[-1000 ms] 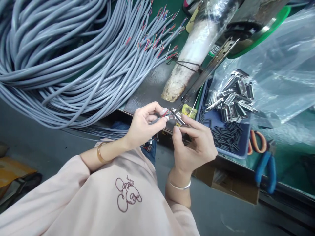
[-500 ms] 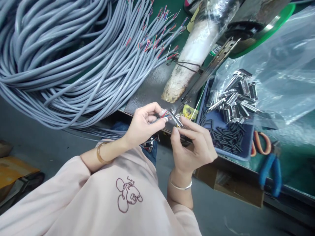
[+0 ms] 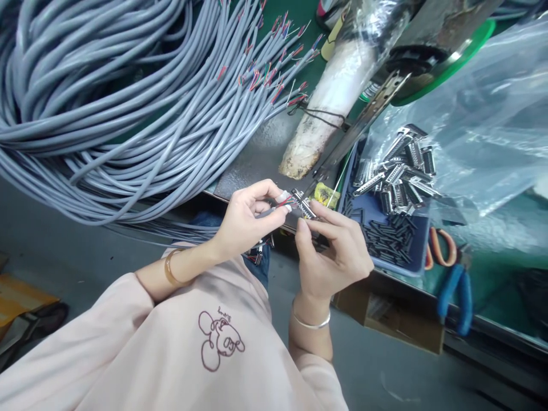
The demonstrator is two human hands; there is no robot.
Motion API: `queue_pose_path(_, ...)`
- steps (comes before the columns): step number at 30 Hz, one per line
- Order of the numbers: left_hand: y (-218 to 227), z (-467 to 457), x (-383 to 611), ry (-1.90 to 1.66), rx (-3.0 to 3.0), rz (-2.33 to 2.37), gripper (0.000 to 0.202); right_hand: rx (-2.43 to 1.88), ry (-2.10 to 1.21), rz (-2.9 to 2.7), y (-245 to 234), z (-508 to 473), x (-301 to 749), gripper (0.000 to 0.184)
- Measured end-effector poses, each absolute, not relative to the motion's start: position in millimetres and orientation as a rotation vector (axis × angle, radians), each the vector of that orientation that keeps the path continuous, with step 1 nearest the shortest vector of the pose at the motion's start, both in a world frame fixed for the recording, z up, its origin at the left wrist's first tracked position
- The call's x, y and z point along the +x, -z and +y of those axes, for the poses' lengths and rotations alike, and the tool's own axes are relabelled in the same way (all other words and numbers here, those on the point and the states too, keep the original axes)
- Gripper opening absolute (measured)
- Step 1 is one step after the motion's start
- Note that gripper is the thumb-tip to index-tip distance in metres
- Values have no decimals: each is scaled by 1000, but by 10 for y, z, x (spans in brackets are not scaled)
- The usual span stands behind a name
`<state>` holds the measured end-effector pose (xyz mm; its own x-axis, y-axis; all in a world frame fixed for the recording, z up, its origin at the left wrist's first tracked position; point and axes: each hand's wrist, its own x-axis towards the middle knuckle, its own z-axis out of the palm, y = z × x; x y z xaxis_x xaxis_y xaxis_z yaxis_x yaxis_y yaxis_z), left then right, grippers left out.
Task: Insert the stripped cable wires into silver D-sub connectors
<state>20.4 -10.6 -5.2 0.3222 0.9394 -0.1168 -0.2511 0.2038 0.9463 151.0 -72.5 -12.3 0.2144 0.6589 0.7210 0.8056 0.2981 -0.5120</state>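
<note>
Between thumb and fingers, my left hand [image 3: 252, 214] pinches the stripped end of a grey cable, with thin coloured wires [image 3: 287, 201] sticking out toward the right. My right hand [image 3: 331, 245] grips a metal multi-pin connector [image 3: 303, 204] by its right end, thumb below and fingers above. The wire tips meet or nearly meet the connector's pin side; whether any is joined to it is too small to tell. Both hands are at the table's front edge, just below a white wrapped tube [image 3: 314, 125] and a slotted metal bar [image 3: 363, 120].
A large bundle of grey cables [image 3: 141, 114] covers the left of the table. To the right, a blue tray [image 3: 415, 260] holds loose connectors [image 3: 398, 174] and short black sleeves [image 3: 387, 240]. Orange-handled scissors [image 3: 445, 248], blue-handled pliers [image 3: 456, 294] and a yellow sponge [image 3: 324, 195] lie nearby.
The view has shifted slightly, so the tray and tools appear a little farther left. Both hands keep their grips, and the wires and connector stay close together.
</note>
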Motion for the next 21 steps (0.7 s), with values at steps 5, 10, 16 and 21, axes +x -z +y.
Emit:
queue_pose_path(5, 67, -90, 220, -1022, 1043, 867, 16, -1434, 190, -1496, 109, -699, 1513, 12)
queue_pose_path(10, 37, -74, 223, -1042, 1044, 854, 16, -1438, 197, -1489, 87, -702, 1494, 17)
queue_pose_path(16, 37, -72, 185, -925, 1026, 864, 18, -1437, 218, -1567, 156, -763, 1507, 15)
queue_pose_path(21, 40, -92, 171, -895, 1024, 874, 19, -1436, 308, -1581, 165, -772, 1510, 14)
